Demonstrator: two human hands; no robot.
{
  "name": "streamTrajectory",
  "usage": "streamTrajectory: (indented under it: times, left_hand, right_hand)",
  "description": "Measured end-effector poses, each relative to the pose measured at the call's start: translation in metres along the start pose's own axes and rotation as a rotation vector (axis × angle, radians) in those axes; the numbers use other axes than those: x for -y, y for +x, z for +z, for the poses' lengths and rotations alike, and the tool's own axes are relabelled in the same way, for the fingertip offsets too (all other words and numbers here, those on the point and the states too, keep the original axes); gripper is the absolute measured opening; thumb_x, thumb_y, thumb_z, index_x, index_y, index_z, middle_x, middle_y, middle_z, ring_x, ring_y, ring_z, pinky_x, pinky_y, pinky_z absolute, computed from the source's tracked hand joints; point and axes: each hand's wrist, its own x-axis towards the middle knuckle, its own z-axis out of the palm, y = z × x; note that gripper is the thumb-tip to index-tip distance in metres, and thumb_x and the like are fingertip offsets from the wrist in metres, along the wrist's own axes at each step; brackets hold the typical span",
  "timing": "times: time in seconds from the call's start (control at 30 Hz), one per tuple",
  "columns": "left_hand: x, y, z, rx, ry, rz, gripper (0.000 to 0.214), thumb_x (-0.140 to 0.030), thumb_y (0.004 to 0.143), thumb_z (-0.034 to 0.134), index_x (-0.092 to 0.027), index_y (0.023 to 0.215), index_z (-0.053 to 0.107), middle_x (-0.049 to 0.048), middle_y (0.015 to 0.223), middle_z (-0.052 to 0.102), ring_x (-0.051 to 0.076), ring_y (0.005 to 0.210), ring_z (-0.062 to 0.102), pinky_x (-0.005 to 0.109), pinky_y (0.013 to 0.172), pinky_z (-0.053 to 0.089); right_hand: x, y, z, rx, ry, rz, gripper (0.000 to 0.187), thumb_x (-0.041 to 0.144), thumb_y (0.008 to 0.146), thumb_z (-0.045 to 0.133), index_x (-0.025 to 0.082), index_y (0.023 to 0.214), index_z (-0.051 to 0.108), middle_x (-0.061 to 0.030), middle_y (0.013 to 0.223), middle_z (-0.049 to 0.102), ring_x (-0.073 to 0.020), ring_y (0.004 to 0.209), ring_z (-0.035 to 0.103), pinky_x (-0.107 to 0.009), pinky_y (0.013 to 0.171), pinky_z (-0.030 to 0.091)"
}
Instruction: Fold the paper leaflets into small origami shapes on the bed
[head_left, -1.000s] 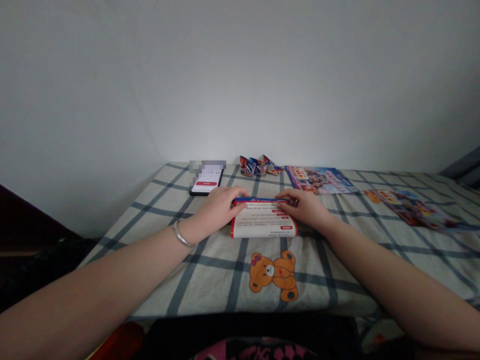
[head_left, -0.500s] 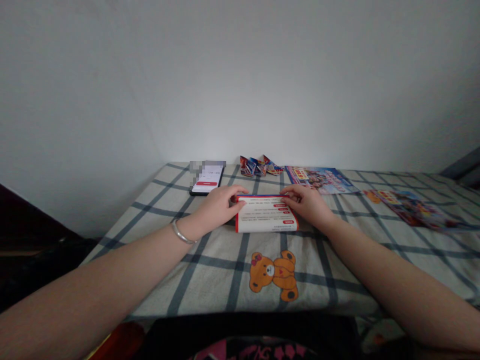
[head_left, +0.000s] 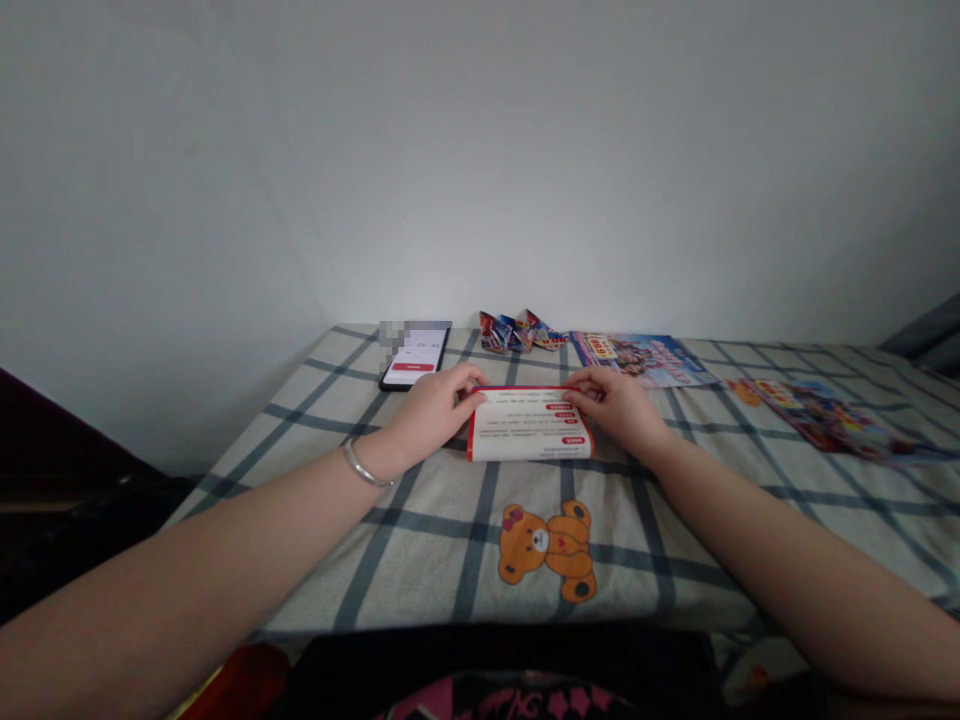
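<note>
A folded paper leaflet [head_left: 529, 425], white with a red border and printed text, lies on the checked tablecloth in front of me. My left hand [head_left: 442, 405] pinches its far left corner between thumb and fingers. At the far right corner, my right hand [head_left: 619, 405] holds the paper in the same way. The fold runs along the far edge, between the two hands. The fingertips behind that edge are partly hidden.
Beyond my left hand lies a phone [head_left: 414, 358] with a lit screen. Folded colourful paper shapes [head_left: 521, 332] stand by the wall. A printed flyer [head_left: 645, 360] and another flyer [head_left: 840, 418] lie to the right. The tablecloth [head_left: 405, 570] bears a bear print.
Both hands and the leaflet have shifted very slightly away from me and to the left. The leaflet's near part lies a little flatter. The grip on both corners stays.
</note>
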Motion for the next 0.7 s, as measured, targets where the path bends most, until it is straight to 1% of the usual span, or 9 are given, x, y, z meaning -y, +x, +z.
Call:
streamTrajectory:
  times: [0.27, 0.43, 0.57, 0.7]
  left_hand:
    - [0.0, 0.0004, -0.0014, -0.017, 0.037, 0.018, 0.007, -0.022, 0.088, 0.06, -0.019, 0.095, 0.062, -0.0003, 0.085, 0.07, 0.016, 0.077, 0.065, 0.028, 0.07, 0.047]
    - [-0.0009, 0.0007, -0.0018, -0.033, 0.057, 0.015, 0.005, -0.023, 0.089, 0.061, -0.019, 0.091, 0.063, 0.0002, 0.085, 0.07, 0.016, 0.077, 0.065, 0.029, 0.07, 0.047]
    - [-0.0037, 0.0005, -0.0032, -0.041, 0.081, 0.002, 0.004, -0.021, 0.087, 0.062, -0.019, 0.09, 0.064, 0.0006, 0.086, 0.071, 0.017, 0.08, 0.065, 0.03, 0.072, 0.048]
    - [-0.0046, 0.0017, -0.0045, -0.035, 0.117, 0.007, 0.005, -0.021, 0.088, 0.062, -0.018, 0.09, 0.065, 0.0014, 0.089, 0.072, 0.018, 0.083, 0.065, 0.031, 0.075, 0.047]
  right_hand:
    - [0.0012, 0.0002, -0.0004, 0.004, 0.01, 0.003, 0.011, 0.026, 0.082, 0.065, 0.02, 0.09, 0.069, -0.0014, 0.073, 0.07, -0.0142, 0.062, 0.063, -0.026, 0.059, 0.049]
    - [0.0028, -0.001, 0.0, 0.008, 0.026, 0.021, 0.011, 0.029, 0.083, 0.064, 0.021, 0.088, 0.069, -0.0028, 0.077, 0.072, -0.015, 0.064, 0.064, -0.027, 0.058, 0.05]
    - [0.0047, -0.001, 0.0003, -0.002, 0.019, 0.033, 0.011, 0.03, 0.081, 0.066, 0.021, 0.087, 0.069, -0.0026, 0.074, 0.072, -0.0151, 0.062, 0.064, -0.027, 0.057, 0.05]
    - [0.0062, -0.0009, -0.0005, -0.004, -0.02, 0.024, 0.011, 0.029, 0.082, 0.065, 0.021, 0.086, 0.07, -0.0031, 0.076, 0.073, -0.0156, 0.065, 0.065, -0.027, 0.06, 0.05]
